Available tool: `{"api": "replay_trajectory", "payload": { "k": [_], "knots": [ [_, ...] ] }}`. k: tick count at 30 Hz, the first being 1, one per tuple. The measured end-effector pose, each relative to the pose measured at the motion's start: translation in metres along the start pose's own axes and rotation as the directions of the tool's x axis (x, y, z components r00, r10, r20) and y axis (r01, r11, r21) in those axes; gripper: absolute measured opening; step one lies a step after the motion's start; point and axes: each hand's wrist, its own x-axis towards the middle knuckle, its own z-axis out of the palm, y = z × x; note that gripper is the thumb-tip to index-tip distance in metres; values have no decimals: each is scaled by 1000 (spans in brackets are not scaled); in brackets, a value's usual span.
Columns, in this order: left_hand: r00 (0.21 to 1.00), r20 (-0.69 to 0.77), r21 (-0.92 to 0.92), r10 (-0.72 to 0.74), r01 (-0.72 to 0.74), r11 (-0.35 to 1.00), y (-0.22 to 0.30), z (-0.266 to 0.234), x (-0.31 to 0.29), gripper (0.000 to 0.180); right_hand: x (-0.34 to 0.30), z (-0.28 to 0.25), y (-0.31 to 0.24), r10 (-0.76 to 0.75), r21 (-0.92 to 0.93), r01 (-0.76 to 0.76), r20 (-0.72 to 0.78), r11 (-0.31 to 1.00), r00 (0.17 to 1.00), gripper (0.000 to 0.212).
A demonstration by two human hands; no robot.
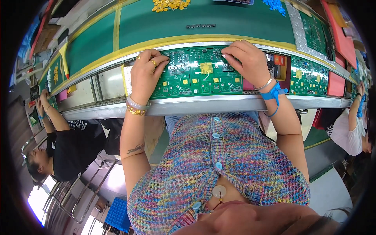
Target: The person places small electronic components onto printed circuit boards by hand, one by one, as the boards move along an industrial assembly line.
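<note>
- Nearest, a multicoloured knitted cardigan (235, 145) with pale blue buttons; just beyond it runs a silver rail (215, 102).
- Past the rail lies the green circuit board (197, 76), flat between this rail and a farther one, with yellow squares on it.
- The left hand (148, 72) (two rings, bangles at the wrist) has its fingers bent, tips at the board's left end; whether they grip anything I cannot tell.
- The right hand (246, 58), a blue band (274, 92) at its wrist, curls with thumb and forefinger close together by the board's far right corner; any hold is unclear.
- To the right, a second green board (309, 80) lies between the rails.
- Beyond, a green surface (156, 23) bears a row of small black parts (201, 26).
- Farthest, yellow pieces (170, 4) and blue pieces (275, 6) lie in piles.
</note>
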Motion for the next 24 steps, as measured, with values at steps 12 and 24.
{"api": "replay_trajectory", "payload": {
  "k": [12, 24],
  "knots": [
    [979, 111, 194, 169, -188, 963, 11, -4, -6, 26, -6, -2, 5, 28, -20, -28, 21, 999, 999, 9],
    [956, 250, 290, 156, -227, 930, 7, -6, -20, 50, -4, 11, -1, -175, -306, 177, 35, 935, 984, 7]
  ]
}}
